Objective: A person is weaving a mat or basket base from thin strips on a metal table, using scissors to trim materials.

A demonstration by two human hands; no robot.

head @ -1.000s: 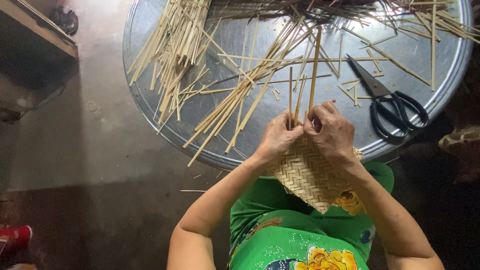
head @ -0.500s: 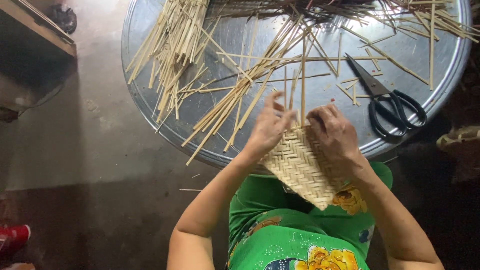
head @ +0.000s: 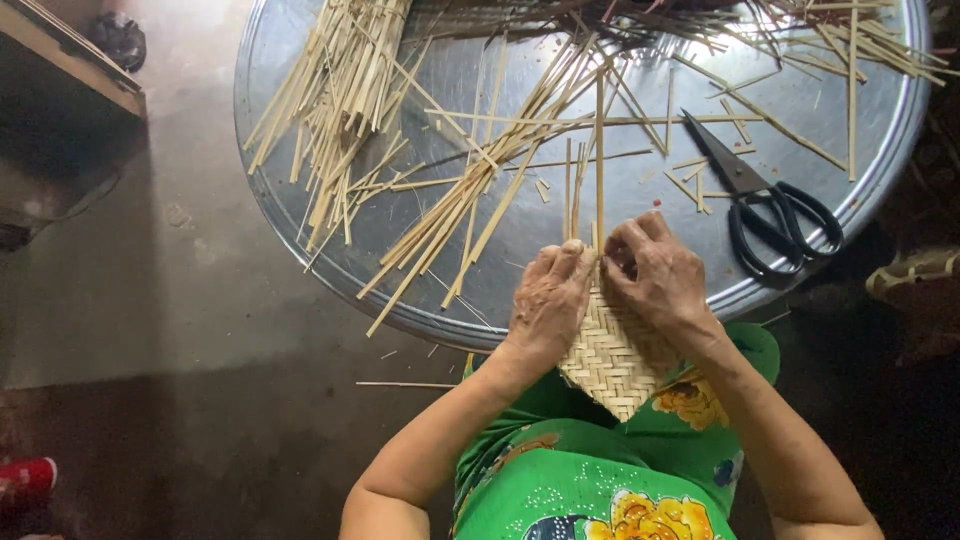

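Observation:
A small woven mat (head: 606, 362) of pale bamboo strips rests over my lap, its far edge against the rim of a round metal tray (head: 300, 250). My left hand (head: 548, 300) presses on the mat's upper left part, fingers closed on the weave. My right hand (head: 658, 272) pinches the strips at the mat's top edge. A few loose strip ends (head: 590, 175) rise from the weave between my hands and lie over the tray.
Heaps of bamboo strips (head: 350, 90) cover the tray's left and far side. Black-handled scissors (head: 765, 205) lie on the tray to the right of my hands. A wooden bench edge (head: 70, 55) is at the upper left, concrete floor below.
My two hands have drawn closer together over the mat's top edge. The upright strips between them now stand straighter. The scissors and heaps have not moved.

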